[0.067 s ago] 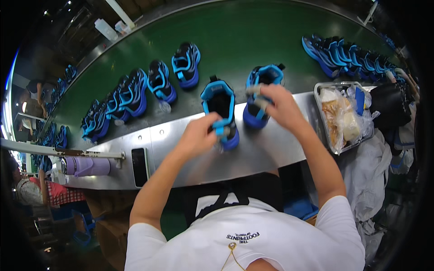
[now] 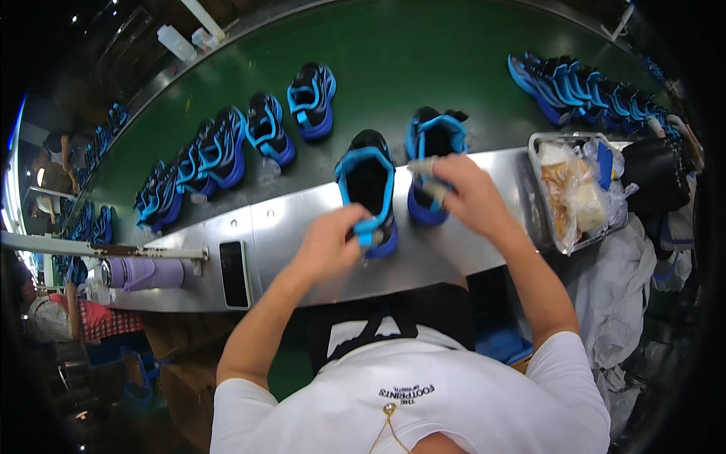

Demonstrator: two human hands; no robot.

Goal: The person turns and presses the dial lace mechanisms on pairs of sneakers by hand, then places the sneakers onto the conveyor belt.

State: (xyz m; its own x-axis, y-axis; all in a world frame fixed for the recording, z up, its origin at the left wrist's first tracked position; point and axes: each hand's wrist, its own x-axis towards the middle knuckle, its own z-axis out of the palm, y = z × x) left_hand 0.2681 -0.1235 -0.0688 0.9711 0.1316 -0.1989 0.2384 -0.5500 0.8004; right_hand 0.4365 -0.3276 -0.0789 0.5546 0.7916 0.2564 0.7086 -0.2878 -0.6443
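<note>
Two black and blue sneakers stand side by side in front of me, heels toward me, where the green belt meets the metal ledge. My left hand is closed on the heel collar of the left sneaker, thumb and fingers pinching its light-blue lining. At the right sneaker, my right hand has its fingers bent over the heel collar, with pale wraps on some fingertips. Motion blurs those fingertips a little, and the hand hides part of the heel.
Further sneakers stand in a row at the left, and another row at the far right. A phone and a purple bottle lie on the left of the ledge. A metal tray with bagged items is at the right.
Both sneakers look slightly shifted in view. The left sneaker's tongue no longer stands up over its opening. My right hand has come down a little toward the heel of the right sneaker.
</note>
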